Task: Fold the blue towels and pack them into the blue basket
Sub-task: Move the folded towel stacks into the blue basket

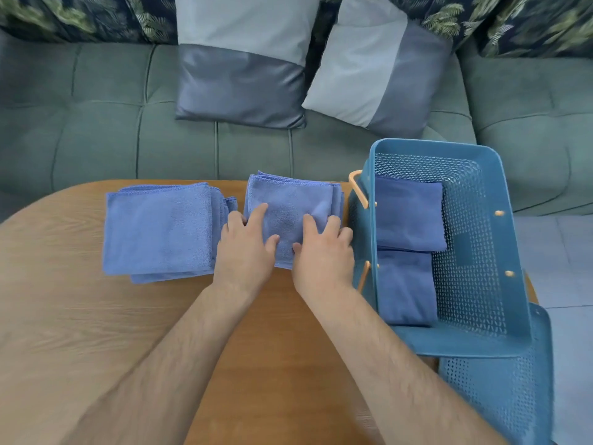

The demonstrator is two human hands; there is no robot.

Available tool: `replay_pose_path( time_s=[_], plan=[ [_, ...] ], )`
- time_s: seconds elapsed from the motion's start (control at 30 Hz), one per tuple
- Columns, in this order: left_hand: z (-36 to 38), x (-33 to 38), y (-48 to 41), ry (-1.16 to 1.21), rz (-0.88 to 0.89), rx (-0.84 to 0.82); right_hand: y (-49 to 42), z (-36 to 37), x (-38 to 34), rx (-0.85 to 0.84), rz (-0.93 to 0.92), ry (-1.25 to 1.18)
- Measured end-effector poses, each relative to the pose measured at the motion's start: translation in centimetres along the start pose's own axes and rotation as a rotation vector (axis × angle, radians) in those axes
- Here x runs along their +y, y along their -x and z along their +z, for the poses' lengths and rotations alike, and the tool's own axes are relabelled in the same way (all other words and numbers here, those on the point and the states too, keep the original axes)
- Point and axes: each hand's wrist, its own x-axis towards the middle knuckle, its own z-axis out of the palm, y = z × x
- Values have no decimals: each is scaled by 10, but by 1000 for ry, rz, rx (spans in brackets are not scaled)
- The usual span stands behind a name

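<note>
Looking down over a wooden table (96, 316), the head view takes in a green sofa (96, 123) and two grey cushions (240, 85) behind it. A stack of blue towels (157, 229) lies at left. The blue basket (510, 252) stands at right with two folded towels (409, 213) inside and a second basket (513, 396) partly beneath it. Between stack and basket lies a folded towel (288, 203), its near edge covered by both hands. The left hand (245, 248) and right hand (322, 255) rest on it, fingers loosely extended, pressing rather than pinching.
</note>
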Motion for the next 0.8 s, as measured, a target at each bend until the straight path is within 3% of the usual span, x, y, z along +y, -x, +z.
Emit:
replay_pose_path(
  time_s=[0.23, 0.4, 0.63, 0.8],
  plan=[
    [-1, -5, 6, 12, -48, 37, 1, -4, -1, -47, 53, -232],
    [-3, -8, 13, 37, -121, -80, 5, -7, 10, -122, -11, -435],
    [-25, -7, 31, 378, -212, -169, 36, -29, 15, -229, -156, -340],
    [-50, 15, 62, 566, -106, -106, 66, -56, 34, -125, -254, -314]
  ],
)
